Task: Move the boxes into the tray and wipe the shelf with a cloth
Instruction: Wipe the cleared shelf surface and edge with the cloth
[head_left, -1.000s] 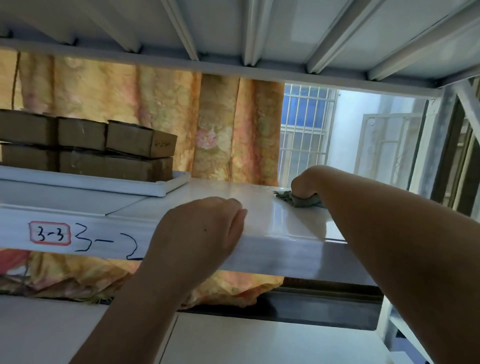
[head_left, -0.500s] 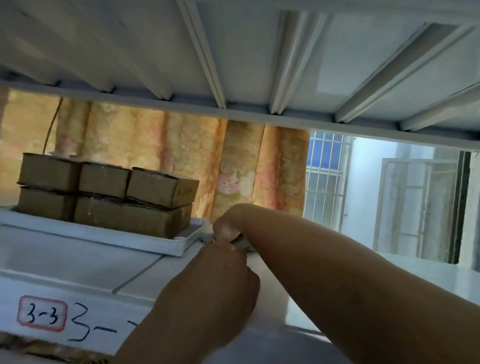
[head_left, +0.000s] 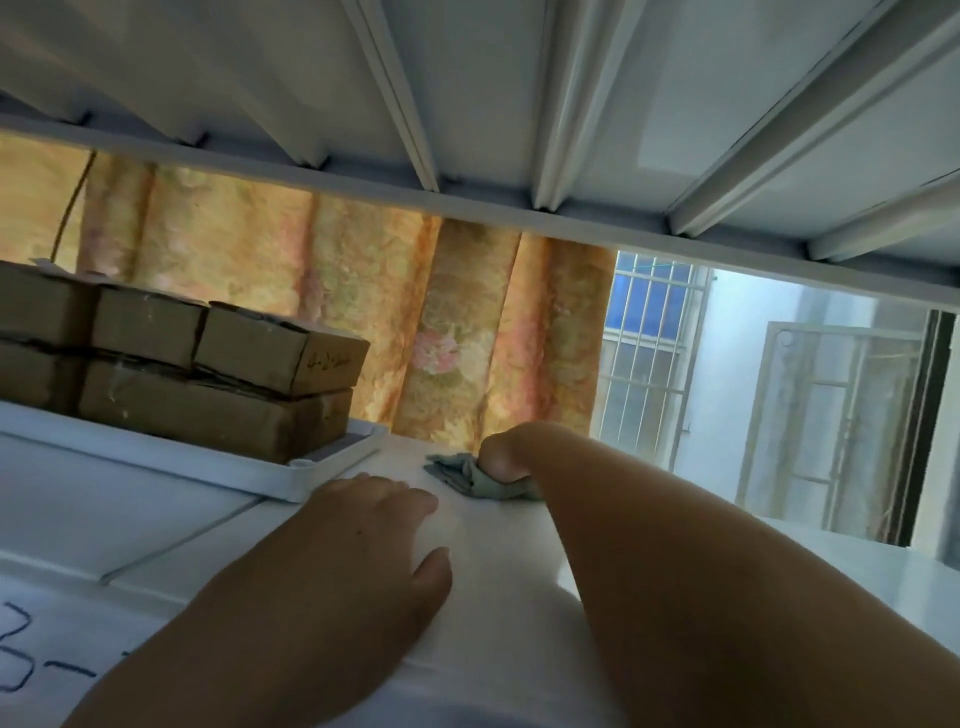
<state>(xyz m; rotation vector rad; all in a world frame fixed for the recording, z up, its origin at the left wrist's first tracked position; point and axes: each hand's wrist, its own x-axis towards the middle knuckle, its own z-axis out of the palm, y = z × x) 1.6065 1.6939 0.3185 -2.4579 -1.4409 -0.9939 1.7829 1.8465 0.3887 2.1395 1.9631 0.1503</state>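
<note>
Several brown cardboard boxes (head_left: 208, 374) are stacked in two layers in a white tray (head_left: 306, 470) on the left of the white shelf (head_left: 498, 561). My right hand (head_left: 501, 452) reaches to the back of the shelf, just right of the tray's corner, and presses a grey-green cloth (head_left: 462, 475) onto the surface. My left hand (head_left: 358, 551) lies flat on the shelf near its front edge, fingers spread, holding nothing. My right forearm hides part of the shelf's right side.
The ribbed underside of the upper shelf (head_left: 519, 104) hangs low overhead. An orange floral curtain (head_left: 415, 332) hangs behind the shelf, with a barred window (head_left: 644, 353) to its right. Handwritten labels (head_left: 21, 654) mark the shelf's front edge at lower left.
My right hand slid the cloth left along the back of the shelf, toward the tray. My left hand moved from gripping the front edge to lying flat on top. The view tilted upward.
</note>
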